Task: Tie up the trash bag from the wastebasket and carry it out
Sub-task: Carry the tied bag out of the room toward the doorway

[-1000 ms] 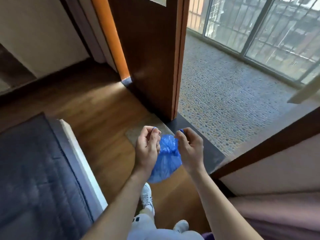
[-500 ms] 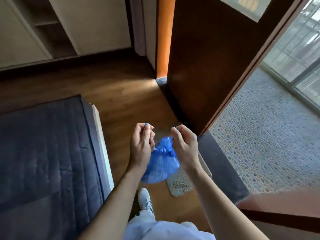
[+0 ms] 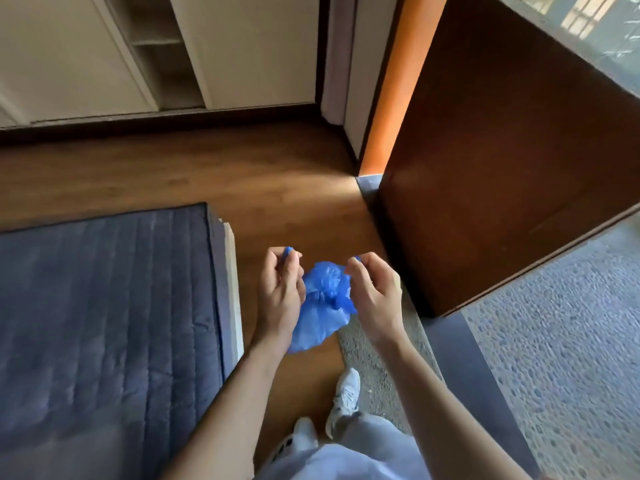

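Pinching one twisted blue end of the trash bag [image 3: 320, 317] between thumb and curled fingers, the left hand [image 3: 280, 292] was raised in front of the person, its knuckles turned toward the bed [image 3: 104, 306]. The right hand [image 3: 375, 296] was curled the same way round the bag's other end, a scrap of blue showing at its fingertips [image 3: 356, 260]. The two hands were held a little apart, and the bag hung between and below them in the air, clear of the floor. Its neck was gathered into a bunched knot just under the hands, and the small rounded body of the bag sagged beneath that, partly behind the left wrist.

Below the bag lay the wooden floor [image 3: 277, 188] and a speckled grey mat [image 3: 374, 368], on whose edge a white sneaker [image 3: 344, 396] stood. A second white shoe [image 3: 304, 434] showed beside it, above pale trousers [image 3: 346, 459]; the dark marks by its side were too small to read. The bed's dark blue quilted cover filled the left, with a pale frame edge along it. A dark brown door [image 3: 485, 168] stood open on the right, an orange-lit frame [image 3: 391, 98] beside it, and past a dark threshold [image 3: 460, 375] lay a pebbled floor [image 3: 554, 323]. Open shelves [image 3: 156, 46] stood against the far wall.
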{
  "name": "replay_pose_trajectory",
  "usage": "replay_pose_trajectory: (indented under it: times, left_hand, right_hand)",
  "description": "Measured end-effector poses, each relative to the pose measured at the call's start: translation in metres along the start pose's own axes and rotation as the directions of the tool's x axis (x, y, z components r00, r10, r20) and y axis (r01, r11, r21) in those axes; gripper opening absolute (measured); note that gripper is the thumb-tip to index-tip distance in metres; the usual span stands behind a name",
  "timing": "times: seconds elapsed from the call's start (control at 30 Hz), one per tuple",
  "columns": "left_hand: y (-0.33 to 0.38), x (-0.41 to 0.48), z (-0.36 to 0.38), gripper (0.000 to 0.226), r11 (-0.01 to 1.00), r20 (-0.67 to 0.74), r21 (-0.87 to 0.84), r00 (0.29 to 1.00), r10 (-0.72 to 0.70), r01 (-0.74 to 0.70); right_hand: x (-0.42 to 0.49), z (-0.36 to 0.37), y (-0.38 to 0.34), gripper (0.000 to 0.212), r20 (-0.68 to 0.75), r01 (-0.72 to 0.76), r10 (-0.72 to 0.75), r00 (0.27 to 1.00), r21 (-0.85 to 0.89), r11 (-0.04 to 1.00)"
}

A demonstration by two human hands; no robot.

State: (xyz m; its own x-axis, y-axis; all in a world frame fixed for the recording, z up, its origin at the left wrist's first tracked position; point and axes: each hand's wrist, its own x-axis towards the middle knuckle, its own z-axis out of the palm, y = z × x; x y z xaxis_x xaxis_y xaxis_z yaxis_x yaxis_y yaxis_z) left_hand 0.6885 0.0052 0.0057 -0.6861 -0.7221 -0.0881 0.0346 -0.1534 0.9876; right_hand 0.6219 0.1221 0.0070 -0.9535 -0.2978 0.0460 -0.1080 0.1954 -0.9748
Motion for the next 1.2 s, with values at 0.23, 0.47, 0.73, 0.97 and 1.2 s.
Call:
replay_pose_trajectory:
  times: [0.23,0.47,0.73,0.97,1.2]
  left_hand:
    - [-0.007,0.089,0.020,0.019,1.000,-0.061,0.012,0.998,0.004,-0.003]
    - [-0.006,0.211,0.068,0.026,0.996,-0.092,0.093,0.996,0.001,0.008]
    - [-0.001,0.332,0.111,0.023,0.994,-0.194,0.097,0.980,-0.038,0.058]
    - [0.006,0.404,0.127,0.023,0.994,-0.183,0.088,0.982,-0.044,0.061]
    - [0.012,0.498,0.122,0.024,0.997,-0.210,0.053,0.976,-0.052,0.064]
  right_hand:
    - [0.091,0.033,0.017,0.031,0.038,-0.023,0.021,0.999,0.033,0.999]
    - [0.226,0.049,0.018,0.031,0.105,-0.025,0.023,0.994,0.022,0.999]
    - [0.364,0.064,0.013,0.034,0.148,-0.023,0.015,0.989,0.053,0.998]
    - [0.444,0.092,0.009,0.040,0.198,-0.030,0.018,0.980,0.059,0.998]
    - [0.519,0.146,0.011,0.035,0.219,-0.035,0.030,0.975,0.018,0.999]
